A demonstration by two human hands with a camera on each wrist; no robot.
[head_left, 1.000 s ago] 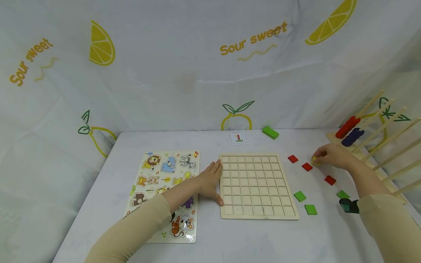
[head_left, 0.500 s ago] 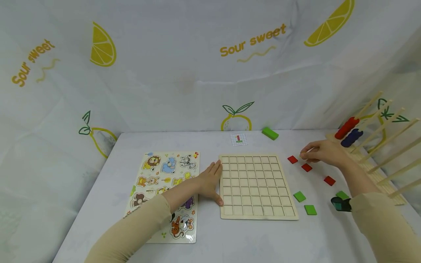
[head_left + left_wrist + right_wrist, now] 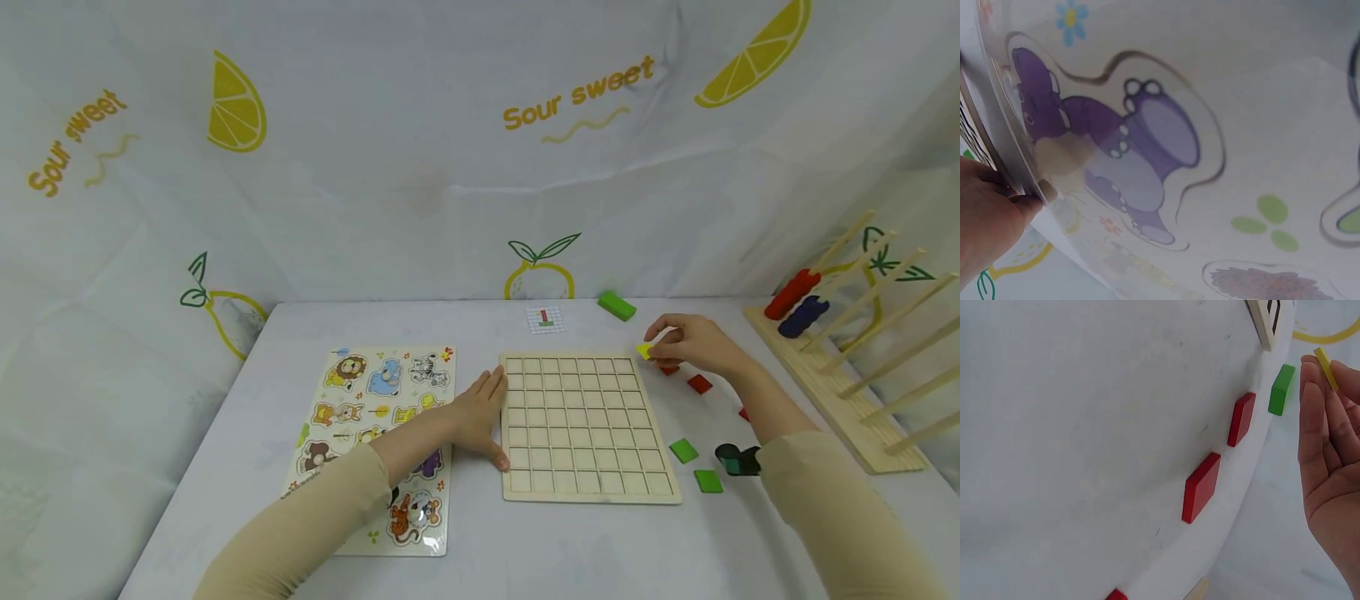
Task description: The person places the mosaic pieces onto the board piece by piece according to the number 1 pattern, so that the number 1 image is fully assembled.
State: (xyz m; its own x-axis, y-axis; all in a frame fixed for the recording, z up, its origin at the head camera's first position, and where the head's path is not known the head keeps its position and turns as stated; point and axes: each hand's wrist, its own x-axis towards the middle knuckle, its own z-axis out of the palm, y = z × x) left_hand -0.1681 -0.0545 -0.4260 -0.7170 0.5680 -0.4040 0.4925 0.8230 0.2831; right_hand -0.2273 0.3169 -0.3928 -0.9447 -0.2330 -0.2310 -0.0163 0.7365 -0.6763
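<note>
Between thumb and fingertips my right hand [image 3: 693, 343] pinches a small yellow square tile [image 3: 644, 351], close to the upper right corner of the wooden grid board [image 3: 590, 427]. The right wrist view shows the yellow tile [image 3: 1327, 369] edge-on, held above the table. My left hand [image 3: 478, 417] lies along the board's left edge with straight fingers, the thumb near its lower part. No tiles sit in the board's squares. Red tiles [image 3: 700, 384] lie under and beside the right hand, and green tiles [image 3: 683, 451] lie right of the board.
An animal puzzle board [image 3: 375, 533] lies partly beneath the left forearm. Behind the grid board are a small pattern card [image 3: 545, 319] and a green block [image 3: 617, 305]. A wooden peg rack [image 3: 862, 417] with red and blue pieces stands at the right.
My right hand has lifted the yellow tile from among the red tiles and carried it left to the grid board's upper right corner. The left hand has stayed still.
</note>
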